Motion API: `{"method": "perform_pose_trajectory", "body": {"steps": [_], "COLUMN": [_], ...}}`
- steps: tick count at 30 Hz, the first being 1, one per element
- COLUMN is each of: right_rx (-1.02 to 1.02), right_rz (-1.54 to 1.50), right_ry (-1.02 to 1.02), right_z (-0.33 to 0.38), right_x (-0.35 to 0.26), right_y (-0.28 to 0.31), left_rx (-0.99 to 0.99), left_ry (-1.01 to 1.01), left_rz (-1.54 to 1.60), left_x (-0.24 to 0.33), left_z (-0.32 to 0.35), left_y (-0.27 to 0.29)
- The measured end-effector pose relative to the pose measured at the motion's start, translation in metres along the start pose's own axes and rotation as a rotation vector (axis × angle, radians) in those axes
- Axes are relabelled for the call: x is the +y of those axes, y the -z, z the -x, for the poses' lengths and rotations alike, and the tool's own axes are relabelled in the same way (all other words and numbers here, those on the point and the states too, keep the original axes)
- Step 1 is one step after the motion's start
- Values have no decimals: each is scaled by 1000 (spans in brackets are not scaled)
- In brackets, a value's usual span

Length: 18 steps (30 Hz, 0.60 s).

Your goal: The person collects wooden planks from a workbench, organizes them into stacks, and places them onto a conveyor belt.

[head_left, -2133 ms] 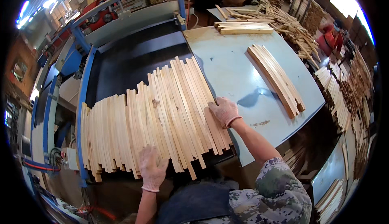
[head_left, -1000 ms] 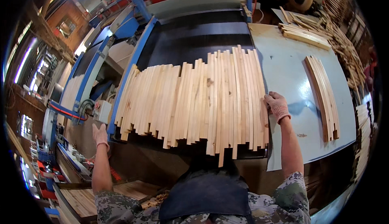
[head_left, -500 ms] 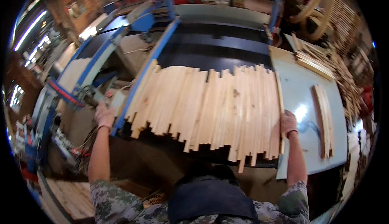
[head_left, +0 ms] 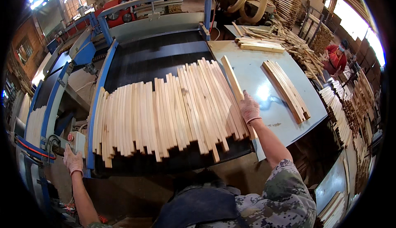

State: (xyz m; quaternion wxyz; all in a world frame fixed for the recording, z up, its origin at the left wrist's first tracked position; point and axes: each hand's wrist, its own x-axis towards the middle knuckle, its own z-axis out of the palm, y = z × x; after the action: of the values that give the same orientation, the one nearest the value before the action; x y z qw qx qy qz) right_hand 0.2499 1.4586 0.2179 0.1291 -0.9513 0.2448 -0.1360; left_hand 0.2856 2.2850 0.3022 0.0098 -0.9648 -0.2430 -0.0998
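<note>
Pale wooden strips (head_left: pixel 144 116) lie side by side on a black conveyor belt (head_left: pixel 148 65), their ends uneven. At the right side of the row, my gloved right hand (head_left: pixel 249 107) is closed round a thicker wooden strip (head_left: pixel 232 79), whose far end stands a little apart from the others. My gloved left hand (head_left: pixel 73 161) is beside a control box (head_left: pixel 77 145) with a red button, left of the belt. One of its fingers points up toward the box; the fingers look apart with nothing held, though whether they touch the box is unclear.
A blue frame (head_left: pixel 156 0) spans the belt's far end. On the grey side table (head_left: pixel 284 116) lie a bundle of strips (head_left: pixel 286 90) and more strips (head_left: pixel 260 45) farther back. Loose wood (head_left: pixel 301 55) is heaped behind it. A person in red (head_left: pixel 335 59) is at the far right.
The view has swung to the right, bringing the person in red into sight. The strip at my right hand now angles away from the row at its far end. My left hand stays near the control box.
</note>
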Motion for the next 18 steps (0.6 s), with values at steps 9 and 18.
{"method": "perform_pose_trajectory", "body": {"steps": [9,18], "right_rx": [-20,5], "right_rz": [150,76], "right_ry": [-37,-173], "right_z": [15,86], "right_x": [51,64], "right_y": [5,19], "left_rx": [42,-243], "left_ry": [21,-494], "left_rz": [82,1330], "left_x": [3,123], "left_z": [-6,157], "left_y": [-2,13]}}
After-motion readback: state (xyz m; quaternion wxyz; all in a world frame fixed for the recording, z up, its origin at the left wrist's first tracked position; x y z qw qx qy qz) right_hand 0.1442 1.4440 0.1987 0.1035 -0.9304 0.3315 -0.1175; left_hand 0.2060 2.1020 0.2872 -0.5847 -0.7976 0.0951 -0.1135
